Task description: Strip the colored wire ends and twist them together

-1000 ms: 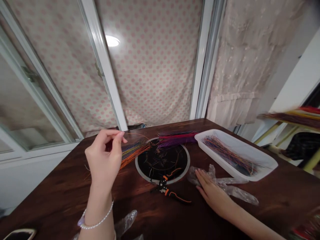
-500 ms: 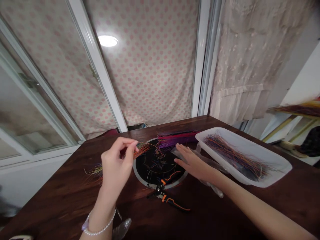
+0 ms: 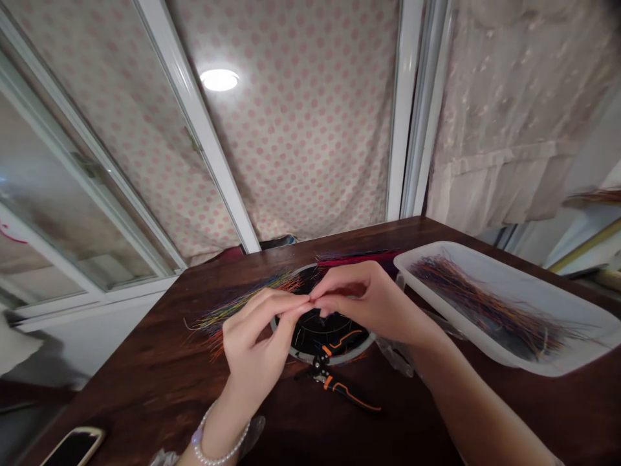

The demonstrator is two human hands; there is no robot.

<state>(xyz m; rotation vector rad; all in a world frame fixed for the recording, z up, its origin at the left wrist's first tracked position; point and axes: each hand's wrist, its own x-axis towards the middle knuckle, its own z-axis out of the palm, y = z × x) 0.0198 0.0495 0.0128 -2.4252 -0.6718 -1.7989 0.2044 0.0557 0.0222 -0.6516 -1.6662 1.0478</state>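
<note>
Over a black round tray (image 3: 359, 346) with a grey rim, my two hands meet fingertip to fingertip. My left hand (image 3: 264, 336), with a beaded bracelet at the wrist, is pinched closed. My right hand (image 3: 359, 298) is pinched against it. Whatever lies between the fingertips is too small to make out. Pliers with orange and black handles (image 3: 334, 375) lie open across the near rim of the tray. Thin multicoloured wires (image 3: 237, 304) are spread left of the tray, and a red and purple bundle (image 3: 356, 257) lies behind it, partly hidden by my right hand.
A white plastic bin (image 3: 563, 307) holding orange and dark wires stands on the right of the brown table (image 3: 160, 362). Clear plastic (image 3: 395, 356) lies between bin and tray. A phone (image 3: 75, 446) is at the lower left. Curtained windows stand behind the table.
My right hand has risen from beside the tray, its spread fingers now pinched against my left fingertips. My left hand has moved right and lower. The view has shifted, bringing the phone more into sight.
</note>
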